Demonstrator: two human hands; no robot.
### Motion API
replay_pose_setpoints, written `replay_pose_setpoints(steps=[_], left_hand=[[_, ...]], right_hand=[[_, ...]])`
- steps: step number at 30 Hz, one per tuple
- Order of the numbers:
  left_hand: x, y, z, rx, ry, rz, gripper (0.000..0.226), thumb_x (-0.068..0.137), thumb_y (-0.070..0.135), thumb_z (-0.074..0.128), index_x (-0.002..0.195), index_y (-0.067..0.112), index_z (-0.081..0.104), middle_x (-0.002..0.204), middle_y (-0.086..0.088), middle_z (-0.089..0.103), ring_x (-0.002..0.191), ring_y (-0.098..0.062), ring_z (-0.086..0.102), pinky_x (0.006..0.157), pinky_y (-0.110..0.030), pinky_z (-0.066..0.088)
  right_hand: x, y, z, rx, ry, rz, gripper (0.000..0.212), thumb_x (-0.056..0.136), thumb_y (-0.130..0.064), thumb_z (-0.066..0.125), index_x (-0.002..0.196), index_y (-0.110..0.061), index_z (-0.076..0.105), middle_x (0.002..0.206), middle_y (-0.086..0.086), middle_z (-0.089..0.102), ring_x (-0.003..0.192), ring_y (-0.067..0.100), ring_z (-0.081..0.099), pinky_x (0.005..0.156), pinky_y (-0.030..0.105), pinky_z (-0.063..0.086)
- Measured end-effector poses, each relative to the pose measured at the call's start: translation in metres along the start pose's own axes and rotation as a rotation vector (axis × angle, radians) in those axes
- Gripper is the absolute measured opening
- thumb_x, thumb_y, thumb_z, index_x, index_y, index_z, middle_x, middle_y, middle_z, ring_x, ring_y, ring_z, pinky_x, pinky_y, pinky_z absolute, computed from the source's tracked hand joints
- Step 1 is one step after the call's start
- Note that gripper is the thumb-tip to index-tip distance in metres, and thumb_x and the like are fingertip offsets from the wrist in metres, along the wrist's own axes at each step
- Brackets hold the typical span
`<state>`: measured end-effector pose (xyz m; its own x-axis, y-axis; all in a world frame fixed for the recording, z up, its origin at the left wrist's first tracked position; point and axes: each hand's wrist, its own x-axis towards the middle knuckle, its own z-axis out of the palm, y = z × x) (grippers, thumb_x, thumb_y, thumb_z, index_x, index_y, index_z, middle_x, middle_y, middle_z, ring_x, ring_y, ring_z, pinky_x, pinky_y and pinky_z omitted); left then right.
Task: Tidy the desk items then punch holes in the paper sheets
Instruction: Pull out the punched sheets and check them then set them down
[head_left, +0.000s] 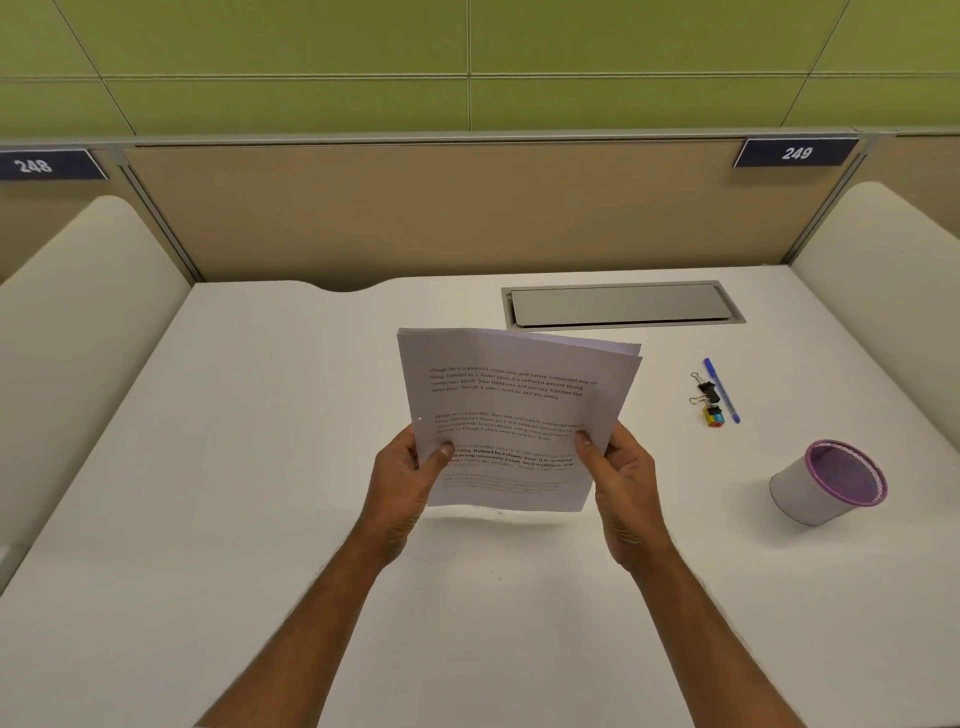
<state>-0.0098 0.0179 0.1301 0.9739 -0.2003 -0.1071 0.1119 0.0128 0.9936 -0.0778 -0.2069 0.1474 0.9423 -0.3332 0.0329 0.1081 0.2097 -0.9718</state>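
"While those paper sheets (514, 415) are being held, which hand has them?"

"Both. The left hand (410, 467) grips the stack's left edge, with the thumb across the printed face and the fingers behind. The right hand (623, 467) grips the right edge in the same way."

"Where does the stack sit over the desk (249, 441)?"

"About the middle, tilted so that its top leans toward the far edge. The printed paragraphs face the person. A shadow lies under its lower edge, and I cannot tell whether that edge touches the surface. At the top right corner the sheets are fanned slightly apart."

"What else is on the desk?"

"Toward the right edge a blue pen (722, 389) lies on a slant. Just beside it on its left are two black binder clips (705, 392), and a small coloured item (712, 415) of yellow, blue and red sits at their near end. Nearer and further right is a grey pen cup (826, 483) with a purple rim, well apart from the pen, and its mouth is in view."

"And at the back?"

"A grey metal cable flap (621, 305) is set into the desk along the far edge, right of centre. Behind it stands a tan partition (415, 208) with number plates 248 (34, 165) and 249 (796, 153)."
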Motion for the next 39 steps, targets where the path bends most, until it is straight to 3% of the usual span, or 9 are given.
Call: replay_pose_setpoints(steps=[8,13,18,24,30,39], left_hand=[[0.001,0.004,-0.001,-0.013,0.073,0.036,0.024,0.102,0.02,0.057,0.118,0.033,0.069,0.113,0.008,0.076,0.101,-0.011,0.071,0.077,-0.02,0.059],[0.006,0.012,-0.005,-0.111,0.074,0.045,0.026,0.102,0.017,0.058,0.125,0.022,0.067,0.119,0.003,0.075,0.105,-0.012,0.071,0.078,-0.017,0.056],[0.011,0.014,-0.009,-0.144,0.11,0.004,0.026,0.1,0.013,0.059,0.124,0.02,0.068,0.116,0.002,0.076,0.102,-0.013,0.073,0.076,-0.019,0.057],[0.011,0.006,-0.017,-0.049,0.162,-0.075,0.016,0.099,0.019,0.063,0.113,0.024,0.068,0.11,0.005,0.077,0.099,-0.02,0.074,0.082,-0.037,0.062],[0.013,0.0,-0.02,-0.036,0.18,-0.107,0.021,0.101,0.015,0.058,0.116,0.025,0.068,0.111,0.004,0.077,0.101,-0.02,0.073,0.087,-0.044,0.061],[0.023,-0.002,-0.031,0.034,0.25,-0.123,0.019,0.101,0.016,0.058,0.108,0.03,0.07,0.105,0.013,0.077,0.092,-0.011,0.074,0.071,-0.025,0.058]], right_hand=[[0.002,0.003,0.011,-0.057,0.041,0.012,0.026,0.102,-0.018,0.055,0.122,-0.03,0.066,0.119,-0.001,0.072,0.106,0.017,0.069,0.082,0.027,0.057],[-0.001,0.011,0.009,-0.176,0.022,0.06,0.022,0.101,-0.023,0.057,0.118,-0.033,0.067,0.115,-0.005,0.073,0.106,0.015,0.069,0.082,0.028,0.058],[-0.004,0.025,0.008,-0.232,0.075,0.117,0.019,0.102,-0.02,0.056,0.111,-0.028,0.07,0.108,-0.006,0.076,0.098,0.015,0.071,0.077,0.028,0.057],[0.005,0.029,0.023,-0.191,0.148,0.149,0.018,0.1,-0.016,0.057,0.105,-0.025,0.072,0.103,-0.006,0.077,0.095,0.017,0.072,0.078,0.031,0.06],[0.012,0.033,0.034,-0.207,0.182,0.178,0.017,0.1,-0.016,0.056,0.102,-0.025,0.071,0.1,-0.007,0.077,0.092,0.018,0.072,0.08,0.037,0.06],[0.012,0.043,0.029,-0.349,0.059,0.238,0.013,0.099,-0.019,0.058,0.103,-0.027,0.067,0.101,-0.014,0.076,0.094,0.009,0.072,0.075,0.027,0.058]])
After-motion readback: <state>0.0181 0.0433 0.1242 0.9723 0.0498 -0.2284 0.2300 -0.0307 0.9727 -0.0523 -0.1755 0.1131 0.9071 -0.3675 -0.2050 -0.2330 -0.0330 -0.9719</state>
